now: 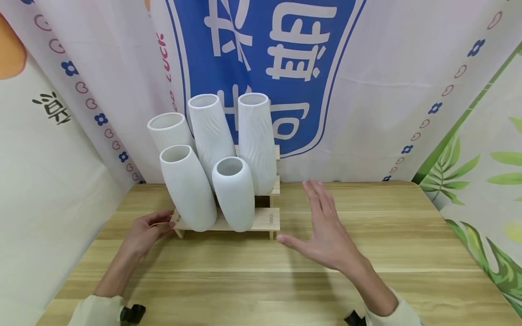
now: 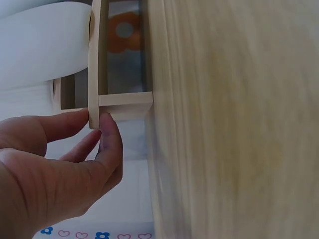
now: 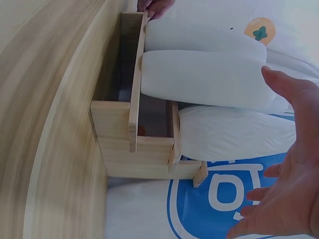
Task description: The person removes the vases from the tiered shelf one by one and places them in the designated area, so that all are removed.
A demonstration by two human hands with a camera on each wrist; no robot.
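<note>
A stepped wooden stand (image 1: 267,219) carries several white vases on its tiers. On the lowest tier stand a larger vase (image 1: 189,190) at the left and a small vase (image 1: 234,194) beside it. Behind them rise a ribbed vase (image 1: 168,131), a tall vase (image 1: 210,131) and another tall vase (image 1: 257,140). My left hand (image 1: 144,235) pinches the left end of the lowest board between thumb and fingers, plain in the left wrist view (image 2: 75,164). Right of the stand, my right hand (image 1: 326,231) hovers with fingers spread, touching nothing.
The stand sits toward the back of a wood-grain table (image 1: 228,276). Close behind hangs a white curtain (image 1: 367,113) with a blue printed panel (image 1: 261,40). At the right is a leaf-patterned cloth (image 1: 485,181); a pale cloth (image 1: 41,181) borders the left.
</note>
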